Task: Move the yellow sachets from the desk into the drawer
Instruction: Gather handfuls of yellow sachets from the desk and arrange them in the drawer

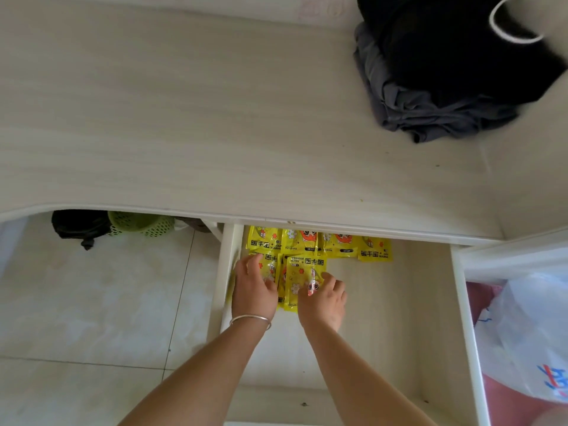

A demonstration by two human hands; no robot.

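Observation:
Several yellow sachets [319, 245] lie inside the pulled-out drawer [399, 318], in a row at its back left under the desk edge. More of them lie in front of that row. My left hand [253, 290], with a silver bangle on the wrist, rests on a sachet [270, 262] by the drawer's left wall, fingers spread. My right hand [322, 298] presses with its fingertips on another sachet [302, 278] beside it. No sachet shows on the desk top [199, 118].
A pile of dark folded clothes [445, 81] sits on the desk's back right. Under the desk at the left are a green basket [141, 224] and a black bag [80, 227] on the tiled floor. A white plastic bag [528, 333] lies right of the drawer.

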